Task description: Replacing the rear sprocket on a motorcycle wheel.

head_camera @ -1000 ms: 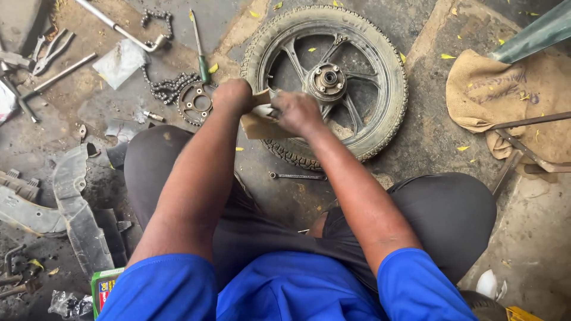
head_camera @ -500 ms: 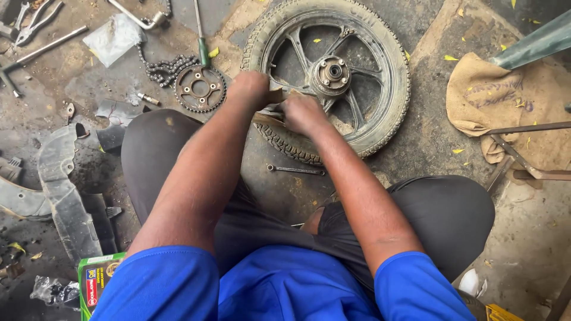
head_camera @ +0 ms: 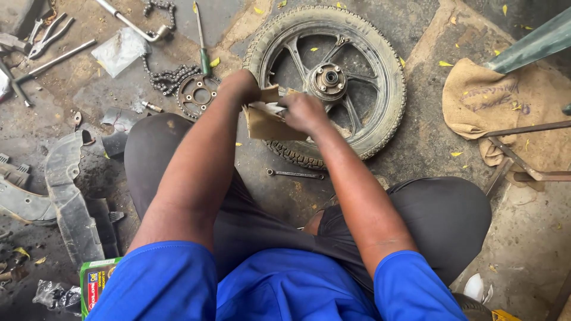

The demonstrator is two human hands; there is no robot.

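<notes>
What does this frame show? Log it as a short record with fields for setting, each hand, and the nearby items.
setting: person sitting on a stained concrete floor, seen from above
left hand: grips one side of a small cardboard box
right hand: grips the other side of the box, whose flaps are open
below the hands: wheel lying flat
left of wheel: sprocket, chain, screwdriver
near knees: wrench
right side: sack
</notes>
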